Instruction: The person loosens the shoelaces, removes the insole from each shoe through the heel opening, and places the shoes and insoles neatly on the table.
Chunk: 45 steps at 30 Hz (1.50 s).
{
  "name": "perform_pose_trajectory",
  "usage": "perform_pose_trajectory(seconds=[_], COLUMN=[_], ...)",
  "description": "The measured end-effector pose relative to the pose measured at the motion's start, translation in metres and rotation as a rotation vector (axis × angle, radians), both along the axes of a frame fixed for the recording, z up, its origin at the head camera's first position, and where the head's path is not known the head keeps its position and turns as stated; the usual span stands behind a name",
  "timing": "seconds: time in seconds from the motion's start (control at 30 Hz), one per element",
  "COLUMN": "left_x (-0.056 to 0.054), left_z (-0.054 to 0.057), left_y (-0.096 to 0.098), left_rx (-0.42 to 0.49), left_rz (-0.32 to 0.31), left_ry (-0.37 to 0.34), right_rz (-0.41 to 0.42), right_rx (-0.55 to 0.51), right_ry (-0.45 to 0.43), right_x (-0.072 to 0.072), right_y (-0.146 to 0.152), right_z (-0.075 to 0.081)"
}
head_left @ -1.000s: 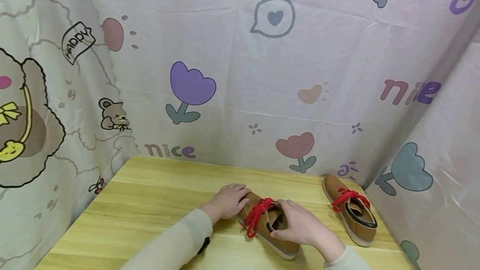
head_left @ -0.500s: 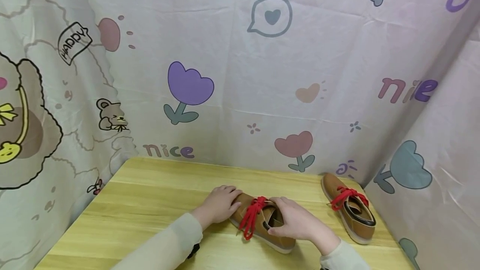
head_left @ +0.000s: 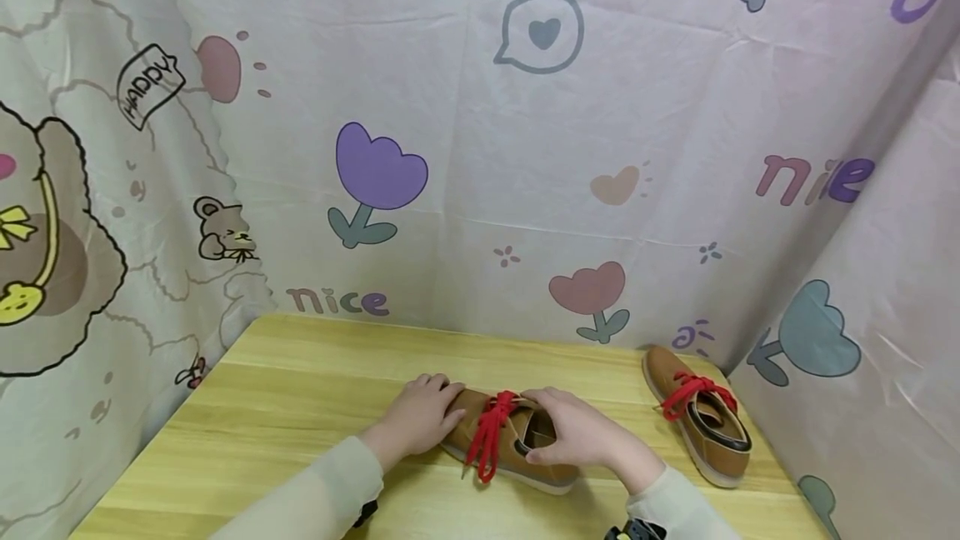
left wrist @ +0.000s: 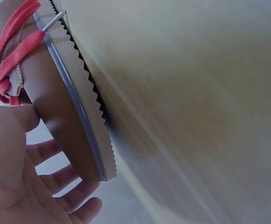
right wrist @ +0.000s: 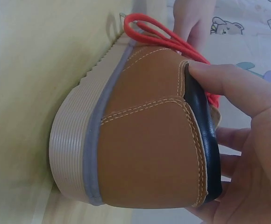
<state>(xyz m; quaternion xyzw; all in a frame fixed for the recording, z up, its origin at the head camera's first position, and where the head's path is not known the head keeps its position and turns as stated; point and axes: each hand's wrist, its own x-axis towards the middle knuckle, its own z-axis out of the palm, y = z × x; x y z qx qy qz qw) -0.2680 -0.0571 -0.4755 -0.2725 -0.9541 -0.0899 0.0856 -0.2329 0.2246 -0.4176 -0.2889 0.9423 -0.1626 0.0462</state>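
Note:
A tan leather shoe (head_left: 516,460) with a bow of red laces (head_left: 489,433) stands sole down on the wooden table, toe to the left. At its toe, my left hand (head_left: 418,413) holds on, thumb over the upper and fingers around the far side, as the left wrist view shows on the shoe (left wrist: 56,102). My right hand (head_left: 581,432) grips the ankle opening, thumb on the near edge of the dark padded collar (right wrist: 203,135) and fingers across on the far edge. The ridged pale sole (right wrist: 72,144) meets the tabletop.
A matching shoe (head_left: 720,461) with red laces rests near the table's right edge, toe pointing away. Printed cloth (head_left: 450,148) hangs behind the table (head_left: 315,373) and along both sides. A dark strap (head_left: 636,530) shows at my right wrist.
The shoe has shifted left across the table and turned so it lies more crosswise. Both hands have moved along with it, keeping their places at toe and collar. The other shoe stays put.

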Motion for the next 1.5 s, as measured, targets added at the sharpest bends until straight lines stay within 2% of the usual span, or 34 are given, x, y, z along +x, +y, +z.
perform_pose_trajectory(seconds=[0.33, 0.5, 0.6, 0.77, 0.87, 1.07, 1.5], left_x=[0.009, 0.014, 0.014, 0.009, 0.005, 0.001, 0.005], left_z=[0.001, 0.004, 0.003, 0.005, 0.006, 0.006, 0.005], left_y=[-0.007, -0.009, -0.014, -0.027, -0.032, -0.036, -0.045], left_rx=[-0.010, 0.007, 0.046, 0.123, 0.135, 0.125, 0.123], left_rz=[0.046, 0.040, -0.001, -0.120, -0.162, -0.178, -0.158], left_ry=[-0.023, -0.044, -0.086, -0.205, -0.241, -0.223, -0.222], right_rz=[0.036, 0.035, 0.028, 0.023, 0.018, 0.004, 0.012], right_rx=[0.017, 0.004, 0.000, -0.022, -0.028, -0.047, -0.057], right_ry=[-0.012, -0.026, -0.027, -0.014, -0.013, -0.044, -0.095], right_x=[-0.007, -0.005, -0.003, 0.001, 0.002, 0.000, -0.005], right_y=[-0.004, 0.000, 0.004, 0.014, 0.020, 0.024, 0.019], right_z=[-0.001, -0.001, -0.001, 0.001, -0.001, -0.005, -0.004])
